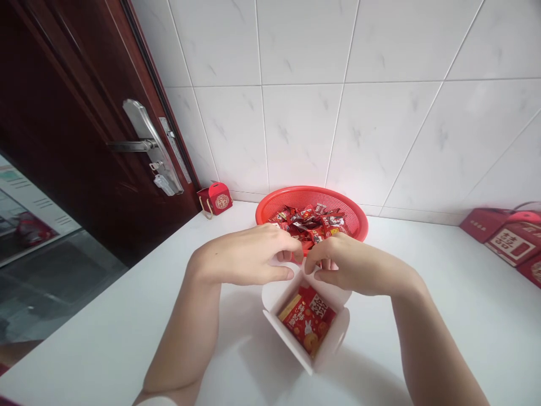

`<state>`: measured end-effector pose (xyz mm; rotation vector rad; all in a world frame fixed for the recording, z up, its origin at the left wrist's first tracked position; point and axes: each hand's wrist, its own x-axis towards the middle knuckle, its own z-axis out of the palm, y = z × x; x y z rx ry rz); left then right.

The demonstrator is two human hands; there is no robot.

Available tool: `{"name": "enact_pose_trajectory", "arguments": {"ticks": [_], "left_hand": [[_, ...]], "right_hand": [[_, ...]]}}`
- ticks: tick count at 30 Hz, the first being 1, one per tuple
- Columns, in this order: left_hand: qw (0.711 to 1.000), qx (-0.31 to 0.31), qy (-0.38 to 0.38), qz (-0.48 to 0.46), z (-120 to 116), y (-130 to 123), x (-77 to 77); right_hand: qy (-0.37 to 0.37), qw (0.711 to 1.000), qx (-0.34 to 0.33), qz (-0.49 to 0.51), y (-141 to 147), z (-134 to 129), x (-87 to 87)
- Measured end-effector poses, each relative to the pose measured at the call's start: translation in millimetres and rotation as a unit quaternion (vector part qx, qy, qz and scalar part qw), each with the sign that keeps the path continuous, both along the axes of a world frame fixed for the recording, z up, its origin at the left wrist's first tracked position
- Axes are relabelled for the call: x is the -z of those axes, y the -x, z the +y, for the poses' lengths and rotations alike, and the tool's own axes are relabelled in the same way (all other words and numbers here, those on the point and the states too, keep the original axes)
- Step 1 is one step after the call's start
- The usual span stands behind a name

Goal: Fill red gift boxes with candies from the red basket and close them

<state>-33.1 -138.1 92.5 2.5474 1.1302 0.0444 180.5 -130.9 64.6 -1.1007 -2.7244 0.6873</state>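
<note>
A small open candy box (291,341), white inside, stands on the white table with its flaps raised. At its bottom lies a red printed snack packet (305,322) with a rabbit picture. My left hand (257,254) is closed at the box's far left flap, thumb on the inner side and fingers bent behind. On the far right flap my right hand (350,262) is closed likewise, its fingertips close to the far corner. Just beyond both hands, a red plastic basket (357,217) holds many small wrapped snacks (315,220), partly hidden by my hands.
A finished-looking red gift box (216,198) with a cord handle stands at the table's far left corner. More red boxes (507,239) are against the wall at right. A dark red door (97,73) with keys in its lock stands left of the table (139,293). White tiles line the wall.
</note>
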Motion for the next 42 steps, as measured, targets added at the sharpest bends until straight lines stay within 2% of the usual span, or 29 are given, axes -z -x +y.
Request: {"name": "enact_pose_trajectory", "arguments": {"ticks": [3, 7, 11, 15, 20, 24, 27, 31, 34, 37, 42], "left_hand": [[1.000, 0.005, 0.014, 0.002, -2, 0, -0.4], [0.999, 0.026, 0.048, 0.007, -2, -1, -2.0], [0.994, 0.061, 0.066, 0.057, 0, -7, -1.2], [0.994, 0.036, 0.073, 0.074, 3, -17, 5.5], [0.996, 0.008, 0.042, 0.084, 6, -26, 18.7], [0.996, 0.008, 0.052, 0.078, 8, -32, 25.1], [0.996, 0.021, 0.047, 0.072, 8, -31, 28.5], [0.998, 0.036, -0.028, 0.048, 4, -21, 39.5], [0.997, 0.045, -0.070, 0.006, -2, -12, 55.3], [0.992, 0.038, -0.105, -0.054, -9, -6, 74.7], [0.977, -0.007, -0.139, -0.161, -20, -3, 101.9]], "right_hand": [[0.007, 1.000, 0.010, -0.025, -2, 2, 0.3], [0.024, 1.000, 0.001, -0.011, -4, 0, -3.8], [0.038, 0.999, 0.032, -0.005, -4, -1, -6.3], [0.052, 0.999, -0.004, 0.014, -5, 1, -3.2], [0.072, 0.997, 0.002, -0.004, -2, 4, 0.5], [0.071, 0.997, 0.004, 0.009, -3, 4, 6.1], [0.066, 0.996, 0.012, 0.053, -12, -4, 17.5], [0.080, 0.984, 0.031, 0.157, -29, -30, 38.8], [0.087, 0.972, 0.065, 0.208, -36, -53, 55.0], [0.076, 0.969, 0.094, 0.213, -36, -71, 71.0], [0.071, 0.955, 0.145, 0.250, -30, -82, 96.9]]}}
